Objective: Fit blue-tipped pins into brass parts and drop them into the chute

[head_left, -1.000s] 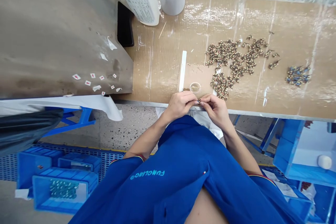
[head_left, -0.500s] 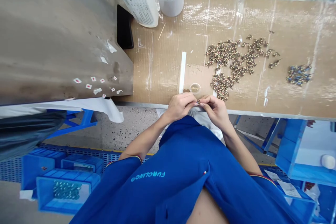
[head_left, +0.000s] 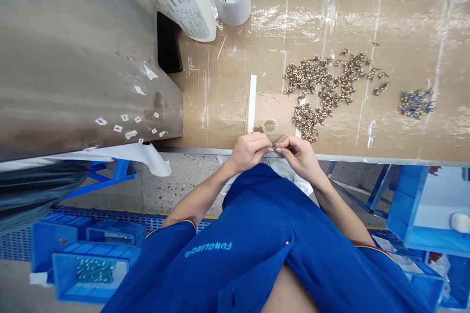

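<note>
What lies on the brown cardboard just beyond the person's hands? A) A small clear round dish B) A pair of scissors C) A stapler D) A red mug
A: the small clear round dish sits on the brown cardboard, just beyond the left hand and right hand.

left hand, right hand pinch tiny metal part.

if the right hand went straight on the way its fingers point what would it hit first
Probably the small metal part pinched at the right hand's fingers, then the left hand just beyond it. The parts are tiny and depth is hard to judge from this view.
</note>
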`<state>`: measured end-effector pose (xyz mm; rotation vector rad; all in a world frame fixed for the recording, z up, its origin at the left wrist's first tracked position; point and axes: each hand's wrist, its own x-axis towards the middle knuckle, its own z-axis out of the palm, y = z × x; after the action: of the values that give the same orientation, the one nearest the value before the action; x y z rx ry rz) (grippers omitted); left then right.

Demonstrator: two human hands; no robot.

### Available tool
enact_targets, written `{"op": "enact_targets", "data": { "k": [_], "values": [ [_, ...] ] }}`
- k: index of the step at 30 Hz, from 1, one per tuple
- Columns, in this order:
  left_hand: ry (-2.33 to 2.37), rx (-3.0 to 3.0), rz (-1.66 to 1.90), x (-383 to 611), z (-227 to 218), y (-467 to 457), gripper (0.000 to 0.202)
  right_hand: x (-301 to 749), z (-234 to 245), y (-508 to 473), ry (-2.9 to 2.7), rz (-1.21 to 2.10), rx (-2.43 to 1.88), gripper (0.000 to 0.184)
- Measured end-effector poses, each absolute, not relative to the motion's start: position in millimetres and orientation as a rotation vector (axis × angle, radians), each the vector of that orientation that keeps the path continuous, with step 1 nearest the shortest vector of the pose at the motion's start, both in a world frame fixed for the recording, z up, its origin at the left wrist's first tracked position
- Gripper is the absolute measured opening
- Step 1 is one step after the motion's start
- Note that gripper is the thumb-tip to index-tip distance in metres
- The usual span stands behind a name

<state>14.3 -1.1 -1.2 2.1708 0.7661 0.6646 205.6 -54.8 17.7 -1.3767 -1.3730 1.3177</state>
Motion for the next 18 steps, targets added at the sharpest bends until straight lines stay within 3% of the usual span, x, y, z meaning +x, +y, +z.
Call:
{"op": "enact_targets", "data": {
  "k": [14, 18],
  "values": [
    [0.754, 2.210, 0.757, 16, 3, 2, 0.036, 195, 13, -62, -1.244, 1.295, -1.480, 0.018],
    [0.821, 2.049, 0.753, 0, 18, -2, 0.025, 233, 17, -61, -1.161, 0.941, -1.657, 0.021]
  ]
}}
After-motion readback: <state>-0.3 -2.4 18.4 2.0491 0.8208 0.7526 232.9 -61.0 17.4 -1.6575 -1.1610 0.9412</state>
